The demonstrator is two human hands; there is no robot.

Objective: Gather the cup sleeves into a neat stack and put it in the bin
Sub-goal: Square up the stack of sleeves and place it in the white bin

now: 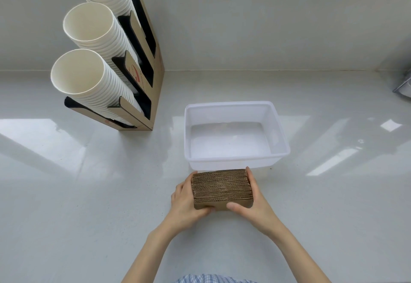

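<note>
A tidy stack of brown corrugated cup sleeves point(222, 188) stands on edge just in front of the white plastic bin point(282, 136). My left hand point(186, 205) presses its left side with the thumb on the near face. My right hand point(253, 202) clasps the right side, fingers along the edge and thumb on the near face. The stack is squeezed between both hands. Nothing lies inside the bin, and its near wall sits right behind the stack.
A cardboard cup dispenser point(151, 69) with three slanted columns of white paper cups point(77, 73) stands at the back left on the glossy white counter point(89, 193). A wall rises behind. A metal object point(404, 87) peeks in at the right edge.
</note>
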